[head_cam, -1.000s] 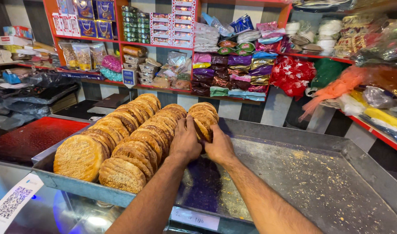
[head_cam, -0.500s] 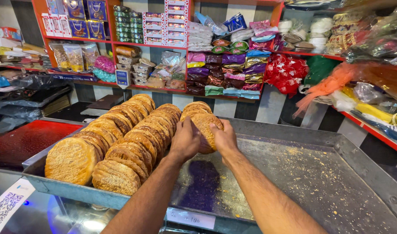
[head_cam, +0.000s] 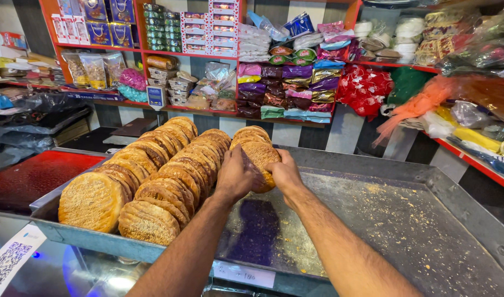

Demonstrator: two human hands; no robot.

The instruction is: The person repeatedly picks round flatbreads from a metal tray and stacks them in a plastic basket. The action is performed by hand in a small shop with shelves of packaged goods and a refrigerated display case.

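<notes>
We clamp a short stack of round breads [head_cam: 260,157] between our left hand [head_cam: 235,176] and right hand [head_cam: 285,173], fingers closed around its sides so the discs stay upright. It stands on edge in the metal tray [head_cam: 406,220], just beside the leaning rows of breads [head_cam: 153,176], which prop one another.

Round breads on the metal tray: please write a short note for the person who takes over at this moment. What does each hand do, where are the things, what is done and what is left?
Left hand: on the left side of a short stack of round breads, gripping it.
Right hand: on the stack's right side, same grip.
Metal tray: two long rows of breads stand on edge at its left; the held stack is at the tray's back, beside them.
Done: two rows stand in place.
Left: the right part of the tray holds only crumbs; the third row is short.
</notes>
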